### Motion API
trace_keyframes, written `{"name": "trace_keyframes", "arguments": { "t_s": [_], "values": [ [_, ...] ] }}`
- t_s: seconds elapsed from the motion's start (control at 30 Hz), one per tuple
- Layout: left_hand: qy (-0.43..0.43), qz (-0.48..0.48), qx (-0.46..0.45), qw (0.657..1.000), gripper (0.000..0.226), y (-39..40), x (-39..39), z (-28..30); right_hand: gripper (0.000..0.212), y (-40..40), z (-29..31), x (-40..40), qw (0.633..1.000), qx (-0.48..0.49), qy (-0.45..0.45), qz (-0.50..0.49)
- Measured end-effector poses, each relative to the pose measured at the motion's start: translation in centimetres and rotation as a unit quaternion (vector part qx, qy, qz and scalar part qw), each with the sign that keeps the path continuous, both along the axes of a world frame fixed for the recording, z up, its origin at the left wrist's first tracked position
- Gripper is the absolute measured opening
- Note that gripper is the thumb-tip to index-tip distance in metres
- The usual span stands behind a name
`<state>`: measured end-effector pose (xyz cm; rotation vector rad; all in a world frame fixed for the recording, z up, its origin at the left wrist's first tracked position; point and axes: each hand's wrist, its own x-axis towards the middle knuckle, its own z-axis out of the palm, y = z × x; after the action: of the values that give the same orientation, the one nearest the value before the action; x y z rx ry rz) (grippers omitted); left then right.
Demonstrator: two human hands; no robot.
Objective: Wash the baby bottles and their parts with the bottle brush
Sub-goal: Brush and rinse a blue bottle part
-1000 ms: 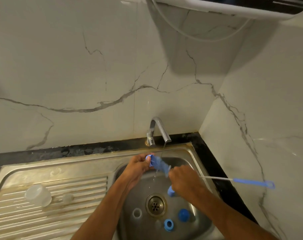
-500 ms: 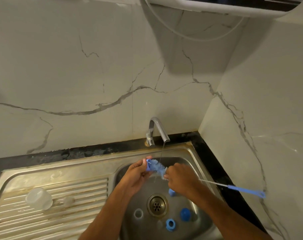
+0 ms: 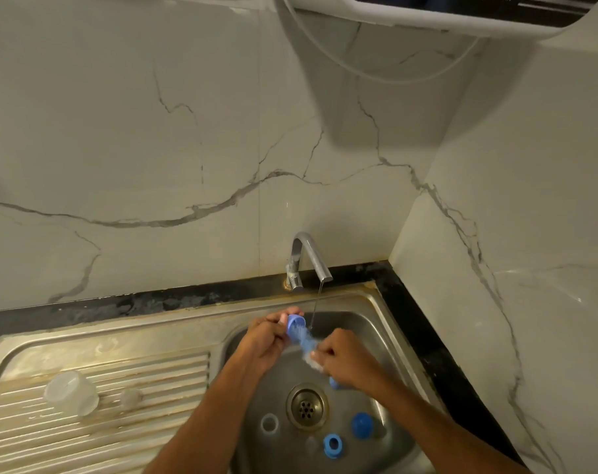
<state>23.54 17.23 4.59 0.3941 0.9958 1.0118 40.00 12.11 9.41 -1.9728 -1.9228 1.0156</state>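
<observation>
Running in a thin stream from the tap (image 3: 309, 258), water falls past a blue ring (image 3: 294, 321) that is pinched at the fingertips of the left hand (image 3: 265, 340), fingers curled closed around it, just under and to the left of the tap spout. The brush (image 3: 307, 345) is pushed into the ring; its blue bristle head spans the gap between the two hands and is blurred. The right hand (image 3: 347, 362) is closed in a fist around the brush below and right of the tap, with a blue piece (image 3: 335, 384) showing under the fist; whether that piece belongs to the brush cannot be told. The brush handle is not visible past the fist. Both hands are held over the sink (image 3: 389, 323) bowl, directly in front of the tap. On the bowl floor, further from the tap, the drain (image 3: 306, 407) is seen, with a clear ring (image 3: 269, 424) to its left, a blue cap (image 3: 361, 425) to its right and a second blue ring (image 3: 332, 445) nearer the camera between them. On the ribbed drainboard (image 3: 154, 388), well to the left of the tap, a clear cup (image 3: 71, 396) lies with a small clear part (image 3: 130, 398) just beside it. A white appliance (image 3: 461, 15) with a cord is mounted on the marble wall (image 3: 154, 131) above the tap.
</observation>
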Motion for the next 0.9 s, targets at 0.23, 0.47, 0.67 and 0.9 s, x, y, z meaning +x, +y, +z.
{"name": "trace_keyframes", "arguments": {
  "t_s": [0.23, 0.47, 0.67, 0.9],
  "values": [
    [-0.040, 0.058, -0.032, 0.997, 0.026, 0.6, 0.3, 0.6, 0.017, -0.7, -0.6, 0.2, 0.990, 0.047, -0.105, 0.083],
    [-0.041, 0.055, -0.028, 0.997, 0.020, 0.9, 1.2, 1.2, 0.020, -0.2, 0.5, 0.2, 0.927, 0.078, -0.333, 0.153],
    [-0.045, 0.055, -0.026, 0.997, 0.027, 0.2, 1.1, 0.2, 0.021, 0.9, 0.3, 0.3, 0.960, -0.129, 0.220, -0.113],
    [0.027, -0.039, -0.028, 0.998, 0.028, -0.3, 0.0, 0.6, 0.026, 1.3, -0.1, 0.6, 0.998, 0.011, 0.062, -0.005]
  ]
}}
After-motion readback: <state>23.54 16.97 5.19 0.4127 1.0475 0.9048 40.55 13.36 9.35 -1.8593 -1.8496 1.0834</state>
